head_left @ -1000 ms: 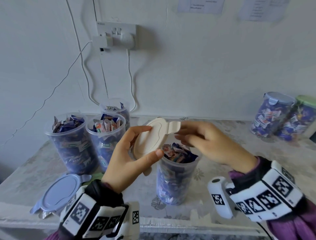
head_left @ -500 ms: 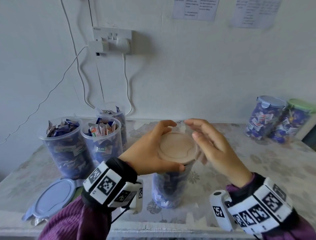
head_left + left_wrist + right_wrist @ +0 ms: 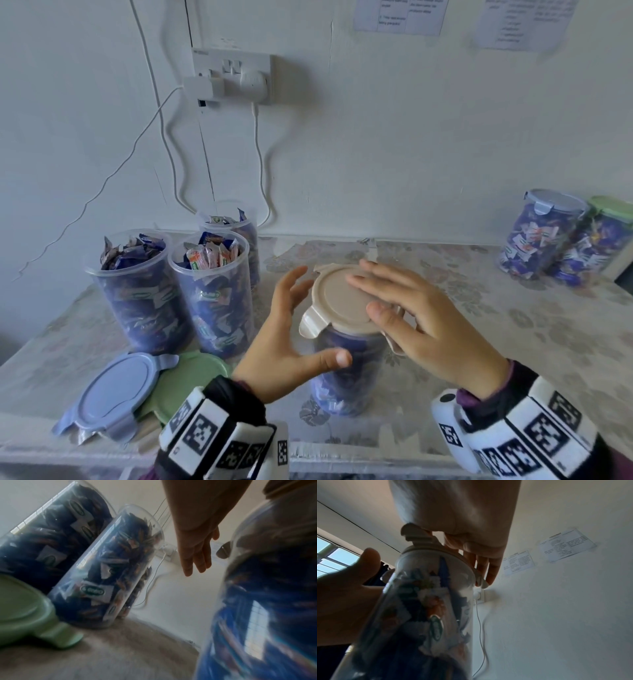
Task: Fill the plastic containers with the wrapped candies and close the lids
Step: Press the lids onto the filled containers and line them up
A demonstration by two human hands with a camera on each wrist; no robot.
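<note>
Right hand [image 3: 421,318]: fingers straight and spread, laid flat on the beige lid [image 3: 342,301]. The fingertips reach across the lid's top toward its far rim; the thumb lies at the lid's near right edge. The right-wrist view confirms the palm pressing down from above, with the fingers extending past the far rim. It grips nothing.

Left hand [image 3: 291,346]: open, fingers spread and slightly bent, standing just left of the lid and apart from it. The thumb crosses in front of the container's wall below the rim; whether it touches the wall cannot be told.

The container [image 3: 346,373] stands upright near the front edge of the table [image 3: 513,342], about midway along it, full of wrapped candies [image 3: 435,601]. The beige lid sits on its mouth; the near-left latch flap points outward and down, not snapped shut.

Three open containers [image 3: 212,298], filled with candies, stand grouped toward the back left corner. A blue lid [image 3: 113,394] and a green lid [image 3: 185,387] lie at the front left edge, the blue overlapping the green. Two lidded containers [image 3: 544,236] stand at the back right corner, touching.
</note>
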